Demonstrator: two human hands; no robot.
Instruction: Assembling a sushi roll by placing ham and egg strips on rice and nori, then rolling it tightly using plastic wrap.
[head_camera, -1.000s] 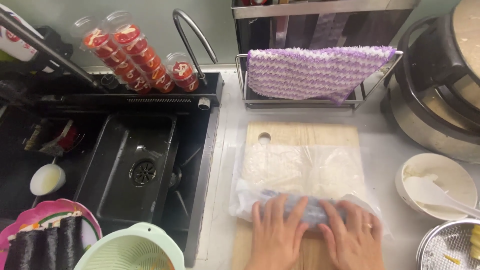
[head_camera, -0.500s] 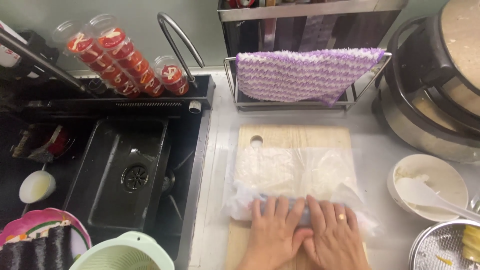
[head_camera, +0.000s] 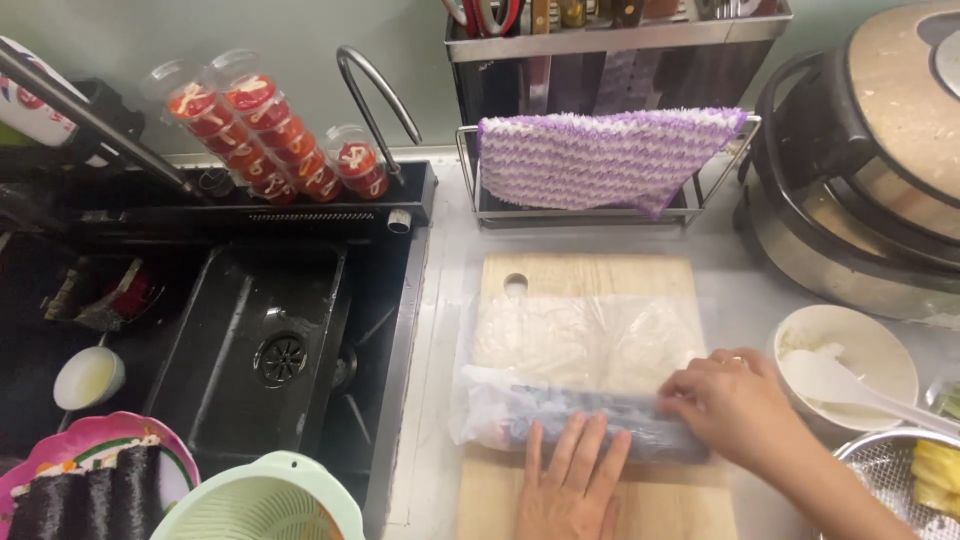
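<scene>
A wooden cutting board (head_camera: 590, 275) lies on the counter beside the sink. Clear plastic wrap (head_camera: 580, 345) with a layer of white rice covers it. At the near edge the wrap is rolled over a dark seaweed roll (head_camera: 590, 415). My left hand (head_camera: 570, 485) rests flat with its fingers on the middle of the roll. My right hand (head_camera: 735, 400) curls over the roll's right end, fingertips pinching the wrap there.
A black sink (head_camera: 260, 350) lies left. A pink plate with dark rolls (head_camera: 90, 485) and a pale green colander (head_camera: 260, 505) sit at the lower left. A white bowl with a rice paddle (head_camera: 850, 365), a metal strainer (head_camera: 890, 480) and a rice cooker (head_camera: 870, 150) stand right. A purple cloth (head_camera: 600, 155) hangs on a rack.
Both hands lay side by side on the roll before. My right hand has now shifted to its right end, while my left stays at the middle. The camera view moved slightly.
</scene>
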